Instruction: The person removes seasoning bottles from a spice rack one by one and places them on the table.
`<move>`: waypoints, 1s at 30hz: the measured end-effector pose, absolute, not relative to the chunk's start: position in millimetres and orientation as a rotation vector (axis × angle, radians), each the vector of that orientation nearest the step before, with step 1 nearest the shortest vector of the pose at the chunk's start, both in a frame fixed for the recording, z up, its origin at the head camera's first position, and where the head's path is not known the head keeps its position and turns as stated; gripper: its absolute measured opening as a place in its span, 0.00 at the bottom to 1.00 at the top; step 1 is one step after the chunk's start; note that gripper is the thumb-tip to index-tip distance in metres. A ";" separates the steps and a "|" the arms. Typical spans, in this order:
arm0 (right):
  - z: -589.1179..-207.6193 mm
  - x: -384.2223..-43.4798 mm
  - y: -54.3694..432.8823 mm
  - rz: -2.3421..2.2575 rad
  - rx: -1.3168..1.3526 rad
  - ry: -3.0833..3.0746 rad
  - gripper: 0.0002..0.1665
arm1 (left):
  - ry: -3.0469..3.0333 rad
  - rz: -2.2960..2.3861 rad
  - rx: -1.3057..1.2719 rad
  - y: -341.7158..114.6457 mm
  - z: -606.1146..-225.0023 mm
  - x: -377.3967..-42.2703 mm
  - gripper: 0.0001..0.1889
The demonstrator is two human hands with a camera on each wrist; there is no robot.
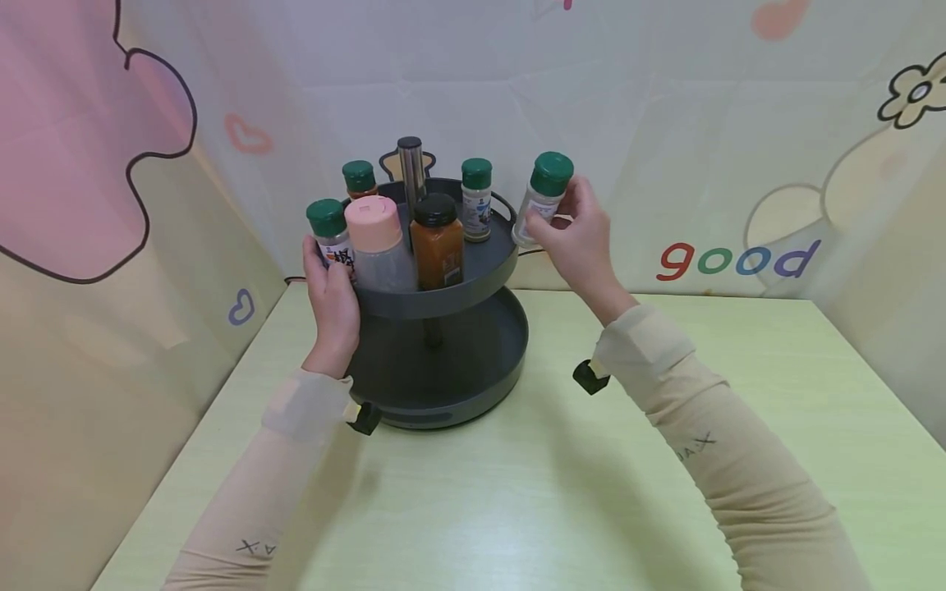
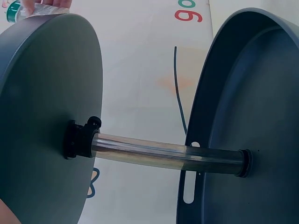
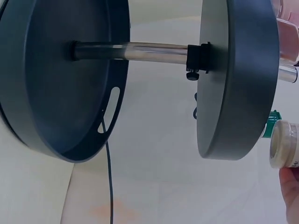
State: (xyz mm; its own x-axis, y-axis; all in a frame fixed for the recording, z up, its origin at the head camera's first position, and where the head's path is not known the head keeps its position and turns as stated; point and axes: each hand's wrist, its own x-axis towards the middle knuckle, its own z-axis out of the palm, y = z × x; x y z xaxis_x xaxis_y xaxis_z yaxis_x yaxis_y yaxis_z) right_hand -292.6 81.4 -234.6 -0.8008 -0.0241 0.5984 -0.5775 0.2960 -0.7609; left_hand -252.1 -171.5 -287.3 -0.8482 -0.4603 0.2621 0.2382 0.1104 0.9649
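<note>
My right hand (image 1: 580, 242) grips a clear spice jar (image 1: 545, 190) with a green cap, tilted beside the right rim of the upper tier (image 1: 484, 287) of a dark grey two-tier turntable rack. In the right wrist view, the pale base of this spice jar (image 3: 280, 144) shows past that tier. At the left rim, my left hand (image 1: 332, 308) holds another green-capped spice jar (image 1: 330, 234), its thumb across the printed label. Beside that jar stand a pink-capped bottle (image 1: 373, 238) and a black-capped orange-brown jar (image 1: 438, 250).
Farther back on the upper tier are a green-capped jar (image 1: 476, 205) and another with reddish contents (image 1: 360, 179), near the metal post (image 1: 411, 168). The lower tier (image 1: 443, 369) rests on a pale wooden table (image 1: 473, 501). A printed cloth (image 1: 591, 107) hangs behind; a thin cable (image 3: 110, 172) runs near the rack.
</note>
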 end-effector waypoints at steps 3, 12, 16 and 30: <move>-237.6 -292.7 85.0 1.507 0.539 -2.100 0.24 | -1.879 -1.790 0.212 -171.3 -287.4 -251.9 0.31; -251.0 -297.1 94.7 1.441 0.507 -2.144 0.22 | -1.878 -1.796 0.194 -172.3 -287.8 -252.0 0.30; -255.7 -298.3 99.3 1.425 0.489 -2.175 0.22 | -1.880 -1.797 0.190 -172.8 -288.0 -253.1 0.30; -271.9 -301.7 110.5 1.387 0.473 -2.223 0.22 | -1.876 -1.793 0.180 -172.9 -288.3 -253.9 0.30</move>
State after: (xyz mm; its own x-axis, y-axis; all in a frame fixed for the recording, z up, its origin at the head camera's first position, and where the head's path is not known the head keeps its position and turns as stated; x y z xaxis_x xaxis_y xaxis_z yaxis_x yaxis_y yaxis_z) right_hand -301.7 110.5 -271.9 -0.8277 -0.0399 0.5597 -0.5204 0.4278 -0.7391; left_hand -253.9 -172.9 -288.3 -0.8488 -0.4470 0.2824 0.2618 0.1087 0.9590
